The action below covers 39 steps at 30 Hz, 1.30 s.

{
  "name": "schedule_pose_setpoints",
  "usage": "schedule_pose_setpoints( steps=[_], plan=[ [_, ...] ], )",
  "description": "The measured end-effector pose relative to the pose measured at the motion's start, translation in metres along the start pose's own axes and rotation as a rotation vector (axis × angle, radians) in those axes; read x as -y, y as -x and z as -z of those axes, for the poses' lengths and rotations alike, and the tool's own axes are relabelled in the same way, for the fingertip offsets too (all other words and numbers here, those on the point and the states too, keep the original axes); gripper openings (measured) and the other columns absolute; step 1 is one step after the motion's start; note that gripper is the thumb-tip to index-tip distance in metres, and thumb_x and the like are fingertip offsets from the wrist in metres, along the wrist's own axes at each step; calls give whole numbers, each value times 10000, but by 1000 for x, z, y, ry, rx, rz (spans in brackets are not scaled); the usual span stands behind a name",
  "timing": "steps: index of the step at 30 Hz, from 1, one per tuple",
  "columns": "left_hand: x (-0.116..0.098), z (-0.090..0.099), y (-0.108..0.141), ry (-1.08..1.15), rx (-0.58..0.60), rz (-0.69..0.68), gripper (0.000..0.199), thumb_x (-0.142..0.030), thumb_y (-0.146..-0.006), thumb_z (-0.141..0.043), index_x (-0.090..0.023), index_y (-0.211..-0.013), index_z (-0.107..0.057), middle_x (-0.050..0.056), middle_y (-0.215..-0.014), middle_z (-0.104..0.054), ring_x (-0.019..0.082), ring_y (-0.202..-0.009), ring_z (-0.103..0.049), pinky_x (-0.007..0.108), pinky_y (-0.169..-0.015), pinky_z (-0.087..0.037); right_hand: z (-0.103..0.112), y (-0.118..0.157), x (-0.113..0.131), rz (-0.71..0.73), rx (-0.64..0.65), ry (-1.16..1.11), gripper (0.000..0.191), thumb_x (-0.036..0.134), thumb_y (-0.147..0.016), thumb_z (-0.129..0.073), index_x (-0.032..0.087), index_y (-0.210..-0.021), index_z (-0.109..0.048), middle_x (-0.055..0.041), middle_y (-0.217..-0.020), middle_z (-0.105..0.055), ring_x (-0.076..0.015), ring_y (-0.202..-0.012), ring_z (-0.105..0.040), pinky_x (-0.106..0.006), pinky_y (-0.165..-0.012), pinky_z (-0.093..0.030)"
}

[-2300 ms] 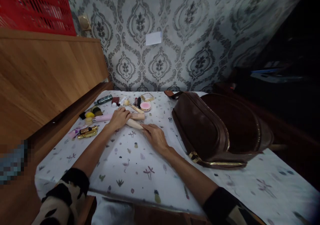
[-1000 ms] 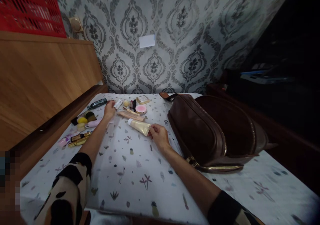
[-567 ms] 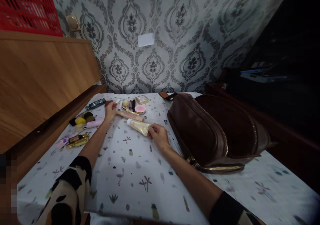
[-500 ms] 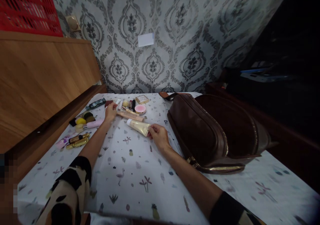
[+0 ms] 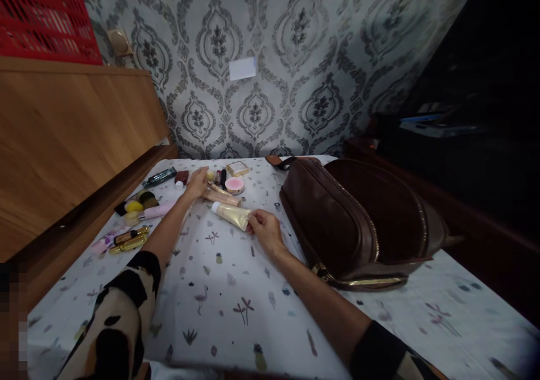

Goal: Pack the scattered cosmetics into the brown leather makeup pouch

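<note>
My right hand [image 5: 265,229] has its fingers closed on the crimped end of a pale yellow tube [image 5: 231,215] with a white cap, lying on the patterned cloth. Beyond it, my left hand [image 5: 196,184] reaches among small cosmetics, beside a beige tube [image 5: 223,198] and a round yellowish item [image 5: 210,175]. What its fingertips touch is hidden. Just right of that hand are a black tube [image 5: 223,177], a round pink compact [image 5: 234,185] and a square gold compact [image 5: 238,168]. A dark red item [image 5: 181,177] lies to its left.
A brown leather bag [image 5: 333,217] stands open on the right. At the left lie a dark teal bottle [image 5: 159,177], a yellow sponge [image 5: 134,206], a pink tube [image 5: 156,210] and gold tubes [image 5: 129,244]. A wooden cabinet [image 5: 76,132] borders the left side.
My left hand has moved right, away from the dark red item and towards the round yellowish item. My right hand stays on the pale yellow tube. The view has shifted slightly.
</note>
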State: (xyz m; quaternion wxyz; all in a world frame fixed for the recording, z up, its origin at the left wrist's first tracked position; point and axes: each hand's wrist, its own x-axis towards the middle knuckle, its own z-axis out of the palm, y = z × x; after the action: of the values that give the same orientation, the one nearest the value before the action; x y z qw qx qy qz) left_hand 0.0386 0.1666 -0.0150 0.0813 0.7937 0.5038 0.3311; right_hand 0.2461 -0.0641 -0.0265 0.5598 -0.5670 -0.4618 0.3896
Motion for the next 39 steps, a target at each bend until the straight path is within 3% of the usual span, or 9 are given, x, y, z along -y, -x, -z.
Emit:
schedule_pose_setpoints(
  steps=[5, 11, 15, 20, 25, 30, 36, 39],
  plan=[
    [-5, -9, -11, -120, 108, 12, 500, -177, -858, -552, -187, -1357, -583, 130, -1404, -575, 305, -1356, -496, 446, -1166, -366, 1, 1, -1, 10, 3, 9, 165, 278, -800, -534, 202, -673, -605, 19, -522, -616, -141, -464, -566, -247, -496, -450],
    [-9, 1, -17, -268, 137, 79, 372, -255, -892, -577, -242, -1252, -668, 134, -1276, -601, 325, -1239, -565, 453, -1069, -441, 1, 1, -2, 28, 12, 24, 180, 287, -806, -524, 207, -663, -596, 17, -518, -616, -137, -458, -560, -244, -494, -447],
    [-10, 7, -24, -330, 170, 175, 308, -350, -957, -596, -201, -1220, -653, 119, -1208, -649, 273, -1146, -623, 451, -1004, -493, 1, 0, -3, 33, 12, 30, 186, 298, -812, -519, 208, -665, -590, 19, -517, -614, -137, -458, -561, -244, -493, -450],
    [-9, 13, -27, -392, 212, 253, 367, -446, -978, -592, -159, -1203, -633, 97, -1210, -656, 227, -1083, -647, 457, -952, -539, 0, 0, -5, 38, 11, 35, 191, 288, -812, -517, 209, -652, -584, 20, -520, -608, -134, -463, -557, -243, -503, -449],
    [-12, 21, -20, -449, 209, 191, 339, -332, -890, -610, -240, -1206, -694, 168, -1274, -618, 348, -1210, -590, 456, -965, -492, 1, 0, -5, 40, 16, 31, 189, 288, -814, -514, 212, -655, -583, 20, -525, -605, -139, -469, -562, -249, -509, -461],
    [-19, 17, -16, -472, 309, 124, 308, -302, -788, -663, -259, -1077, -758, 152, -1222, -641, 364, -1187, -576, 469, -974, -481, 0, -1, -5, 40, 13, 26, 182, 285, -814, -515, 212, -665, -589, 22, -531, -607, -141, -466, -567, -249, -504, -462],
    [-33, 14, -12, -480, 319, 115, 400, -491, -921, -508, -219, -1073, -758, 179, -1267, -621, 382, -1201, -574, 489, -974, -479, 0, -1, -6, 40, 19, 31, 184, 268, -813, -513, 211, -650, -578, 16, -529, -611, -143, -474, -577, -244, -502, -462],
    [-36, 16, -8, -494, 308, 119, 446, -493, -956, -443, -206, -1096, -754, 180, -1290, -617, 368, -1199, -586, 467, -969, -490, 0, -1, -6, 41, 20, 38, 190, 282, -821, -518, 212, -654, -573, 17, -527, -610, -143, -473, -577, -244, -502, -463]
  ],
)
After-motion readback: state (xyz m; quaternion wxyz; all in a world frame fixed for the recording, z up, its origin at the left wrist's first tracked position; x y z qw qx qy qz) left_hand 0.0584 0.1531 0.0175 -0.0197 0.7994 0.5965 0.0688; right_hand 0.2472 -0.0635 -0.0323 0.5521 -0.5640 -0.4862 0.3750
